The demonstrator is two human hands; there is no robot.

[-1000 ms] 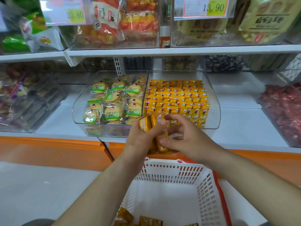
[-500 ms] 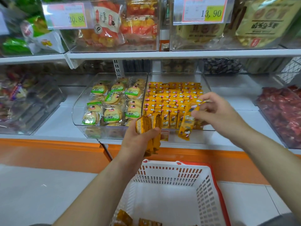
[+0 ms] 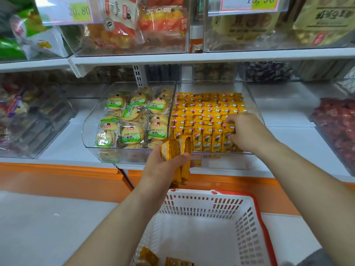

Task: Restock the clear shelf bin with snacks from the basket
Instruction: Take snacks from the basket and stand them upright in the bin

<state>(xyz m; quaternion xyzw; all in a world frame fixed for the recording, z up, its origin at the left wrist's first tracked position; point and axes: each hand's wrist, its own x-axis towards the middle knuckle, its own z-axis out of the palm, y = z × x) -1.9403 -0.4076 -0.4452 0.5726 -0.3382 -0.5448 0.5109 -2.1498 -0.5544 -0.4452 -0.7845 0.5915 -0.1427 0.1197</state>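
A clear shelf bin (image 3: 257, 112) holds rows of yellow snack packs (image 3: 203, 116). My right hand (image 3: 247, 131) reaches into its front right corner and pinches one yellow pack (image 3: 228, 131) standing upright in the front row. My left hand (image 3: 165, 167) grips a bundle of yellow packs (image 3: 176, 148) in front of the bin's front wall. Below stands a white basket with a red rim (image 3: 211, 204); a few yellow packs (image 3: 149, 258) lie on its floor.
A second clear bin (image 3: 90, 127) of round green-labelled biscuits adjoins on the left. Bins of red sweets (image 3: 338, 127) sit at the right, mixed snacks (image 3: 25, 116) at the left. An upper shelf (image 3: 192, 57) carries more bins and price tags. An orange shelf front (image 3: 57, 179) runs below.
My right hand took one pack from the bundle, carried it up and right, and has now lowered it into the bin's front row. The left hand rose slightly with the bundle.
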